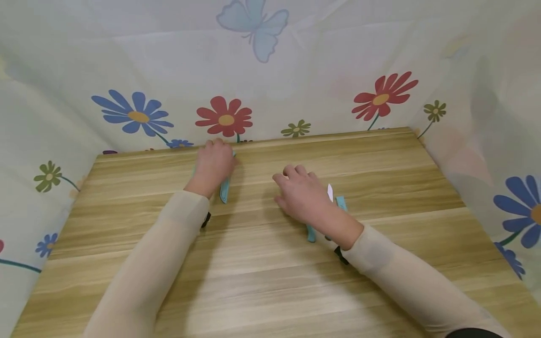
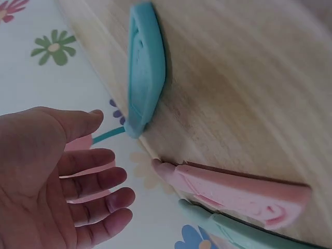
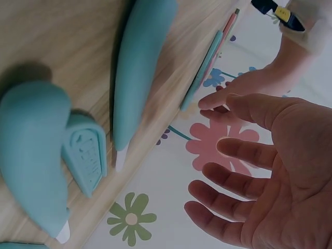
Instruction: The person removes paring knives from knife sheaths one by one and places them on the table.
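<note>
My left hand (image 1: pixel 214 162) hovers over the far left of the table, fingers loosely spread and nothing held. Beside it lies a slim teal piece (image 1: pixel 224 191), partly hidden by the hand. The left wrist view shows a teal knife-shaped piece (image 2: pixel 147 67), a pink one (image 2: pixel 244 194) and a pale green one (image 2: pixel 254 234). My right hand (image 1: pixel 302 195), also empty with relaxed fingers, is over the middle. Below it are a teal handle (image 1: pixel 311 233), a white blade (image 1: pixel 330 192) and a teal sheath (image 1: pixel 341 203). Teal-handled knives (image 3: pixel 142 72) with white tips show in the right wrist view.
The wood-grain table (image 1: pixel 253 281) meets a flower-printed cloth (image 1: pixel 321 75) along its back edge and sides. Black wrist straps (image 1: pixel 341 256) sit at both cuffs. A dark rounded object (image 1: pixel 473 332) shows at the lower right corner.
</note>
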A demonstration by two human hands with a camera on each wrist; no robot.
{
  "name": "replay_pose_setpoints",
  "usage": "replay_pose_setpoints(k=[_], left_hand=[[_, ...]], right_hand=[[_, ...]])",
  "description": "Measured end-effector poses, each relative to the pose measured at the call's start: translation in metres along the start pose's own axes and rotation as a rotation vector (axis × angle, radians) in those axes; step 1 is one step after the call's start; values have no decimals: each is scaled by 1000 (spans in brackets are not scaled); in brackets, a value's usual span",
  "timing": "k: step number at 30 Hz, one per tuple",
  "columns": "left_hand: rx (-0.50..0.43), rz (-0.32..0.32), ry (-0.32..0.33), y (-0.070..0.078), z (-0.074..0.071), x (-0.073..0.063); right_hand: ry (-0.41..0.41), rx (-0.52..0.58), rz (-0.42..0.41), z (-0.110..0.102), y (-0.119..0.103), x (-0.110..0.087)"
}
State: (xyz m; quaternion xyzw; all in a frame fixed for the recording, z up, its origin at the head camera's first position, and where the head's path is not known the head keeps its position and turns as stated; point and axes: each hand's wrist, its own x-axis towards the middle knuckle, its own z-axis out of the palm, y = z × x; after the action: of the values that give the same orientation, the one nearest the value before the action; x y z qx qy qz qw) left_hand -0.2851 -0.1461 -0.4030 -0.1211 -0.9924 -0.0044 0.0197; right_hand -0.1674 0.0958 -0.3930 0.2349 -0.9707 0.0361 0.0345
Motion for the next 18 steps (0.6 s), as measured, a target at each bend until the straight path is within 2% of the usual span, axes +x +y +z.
replay_pose_setpoints(k=[5,18], left_hand=[[-12,-27,-48,-2,3,14],[3,-82,-87,0,13,33]], right_hand=[[-23,-6,-2,0,-3,2],[-31,12,-9,0,-5,3]])
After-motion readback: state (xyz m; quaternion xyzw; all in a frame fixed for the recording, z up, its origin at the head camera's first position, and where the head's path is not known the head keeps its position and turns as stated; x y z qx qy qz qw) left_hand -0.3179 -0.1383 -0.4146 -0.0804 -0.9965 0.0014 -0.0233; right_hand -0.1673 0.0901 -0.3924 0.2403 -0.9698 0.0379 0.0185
